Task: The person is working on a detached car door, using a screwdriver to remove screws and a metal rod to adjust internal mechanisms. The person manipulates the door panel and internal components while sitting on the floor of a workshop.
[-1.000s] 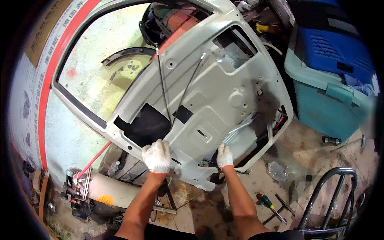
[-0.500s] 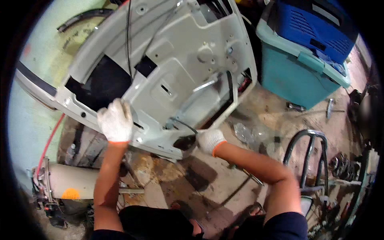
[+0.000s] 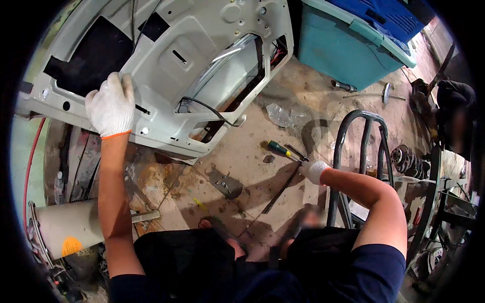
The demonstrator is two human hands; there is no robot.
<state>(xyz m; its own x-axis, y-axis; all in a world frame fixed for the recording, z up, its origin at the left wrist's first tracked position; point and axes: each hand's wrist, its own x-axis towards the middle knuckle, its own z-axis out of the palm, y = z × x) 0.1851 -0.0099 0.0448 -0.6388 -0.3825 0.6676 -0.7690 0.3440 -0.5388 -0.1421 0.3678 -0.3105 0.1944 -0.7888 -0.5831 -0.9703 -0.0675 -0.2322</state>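
Note:
A pale grey car door (image 3: 166, 76) leans at the upper left, its inner panel bare with several cutouts. Gloved in white knit, my left hand (image 3: 112, 106) has its fingers curled over the panel by the large dark cutout. A dark cable (image 3: 207, 106) hangs from another cutout of the door. My right hand (image 3: 314, 170), also gloved, is low over the floor right of the door. Its fingers are closed at the shaft end of a screwdriver (image 3: 279, 148) with a green and yellow handle. A long thin dark rod (image 3: 280, 190) lies just beside it.
A teal storage bin (image 3: 343, 48) with a blue case (image 3: 389, 17) on top stands at the upper right. Close to my right arm is a black tubular frame (image 3: 365, 118). Crumpled clear plastic (image 3: 280, 115) lies on the floor. A beige cylinder (image 3: 70, 227) sits at the lower left.
My right hand has left the door's lower edge and the cable, moving right and down to the screwdriver. My left hand stays on the door. The view has shifted, so the door appears higher and further left.

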